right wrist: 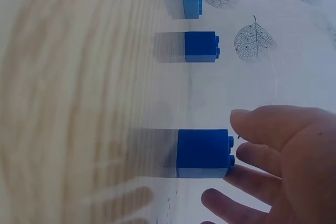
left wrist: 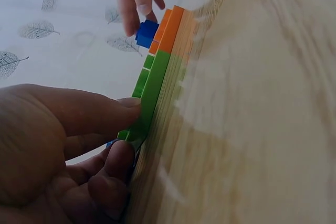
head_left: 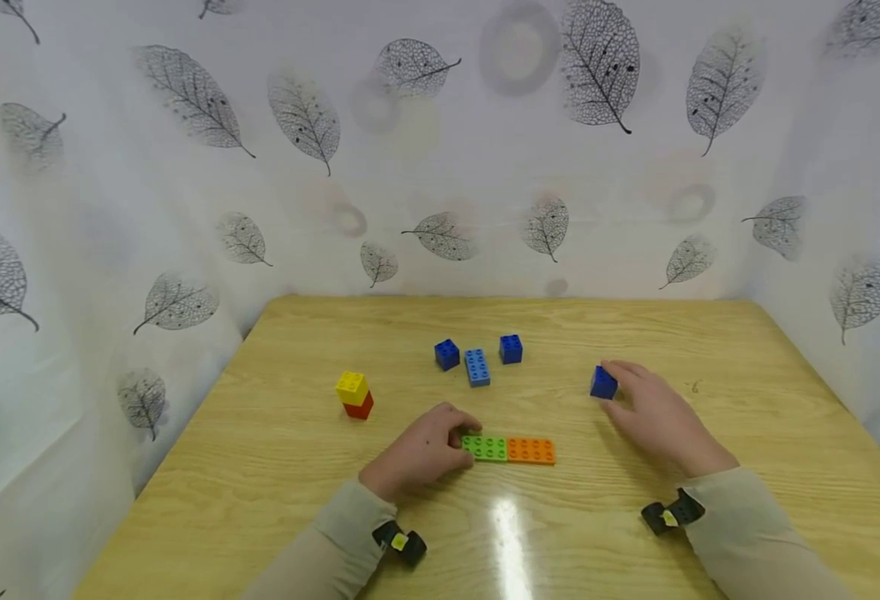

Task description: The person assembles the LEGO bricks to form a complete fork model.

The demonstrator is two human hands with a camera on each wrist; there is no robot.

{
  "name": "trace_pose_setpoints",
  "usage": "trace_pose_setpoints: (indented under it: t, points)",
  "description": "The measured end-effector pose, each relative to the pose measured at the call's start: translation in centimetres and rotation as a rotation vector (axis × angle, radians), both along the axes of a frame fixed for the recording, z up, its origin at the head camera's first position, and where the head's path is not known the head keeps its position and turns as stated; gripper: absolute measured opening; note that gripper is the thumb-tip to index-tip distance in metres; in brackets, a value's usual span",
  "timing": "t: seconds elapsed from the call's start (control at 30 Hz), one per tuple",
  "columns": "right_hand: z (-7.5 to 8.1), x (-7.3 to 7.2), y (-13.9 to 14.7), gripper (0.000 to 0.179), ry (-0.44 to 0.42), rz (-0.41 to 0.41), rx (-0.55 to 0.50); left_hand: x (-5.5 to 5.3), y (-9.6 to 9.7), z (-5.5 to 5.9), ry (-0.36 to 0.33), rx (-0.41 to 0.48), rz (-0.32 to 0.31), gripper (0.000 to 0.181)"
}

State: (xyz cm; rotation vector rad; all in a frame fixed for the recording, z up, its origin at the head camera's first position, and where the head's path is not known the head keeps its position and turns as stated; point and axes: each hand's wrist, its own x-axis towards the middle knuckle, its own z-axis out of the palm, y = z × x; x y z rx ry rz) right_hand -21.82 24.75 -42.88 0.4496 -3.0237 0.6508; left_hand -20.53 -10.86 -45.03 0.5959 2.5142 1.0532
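My left hand (head_left: 428, 446) is at the left end of a flat two-brick row, thumb and finger pinching the green brick (head_left: 488, 448). An orange brick (head_left: 532, 451) lies end to end with it. Farther right, my right hand (head_left: 653, 412) reaches around a small dark blue brick (head_left: 602, 383). In the right wrist view, that blue brick (right wrist: 203, 153) stands on the table, studs toward the palm. The thumb (right wrist: 252, 124) is apart from it, while other fingers pass behind its studded side.
Behind the row stand a lighter blue long brick (head_left: 477, 368) and two dark blue bricks, one left (head_left: 447, 356) and one right (head_left: 511, 350). At left, a yellow brick (head_left: 352, 388) sits on a red brick (head_left: 359, 407). A leaf-patterned curtain (head_left: 440, 167) borders the wooden table (head_left: 260, 500).
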Motion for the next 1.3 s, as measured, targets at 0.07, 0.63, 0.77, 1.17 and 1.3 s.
trace_pose_setpoints:
  t: [0.07, 0.63, 0.77, 1.17, 1.3]
  points:
    - [-0.1, 0.0, 0.0, 0.058, 0.004, 0.000, -0.009, -0.1, -0.1, 0.0, 0.004, -0.002, -0.002, 0.036]
    - [0.0, 0.1, -1.0, 0.028, -0.078, 0.047, -0.134, -0.1, -0.2, -0.1, 0.019, 0.002, -0.014, 0.029]
    - [0.1, 0.6, -1.6, 0.035, -0.095, 0.076, -0.144, -0.2, -0.1, -0.1, 0.022, 0.008, -0.021, 0.029]
    - [0.8, 2.3, -4.3, 0.036, -0.155, 0.289, -0.233, -0.4, -0.1, -0.3, 0.021, 0.002, -0.026, 0.028]
    - [0.6, 2.6, -5.0, 0.035, -0.174, 0.313, -0.219, -0.4, -0.2, -0.3, 0.012, 0.001, -0.022, 0.028]
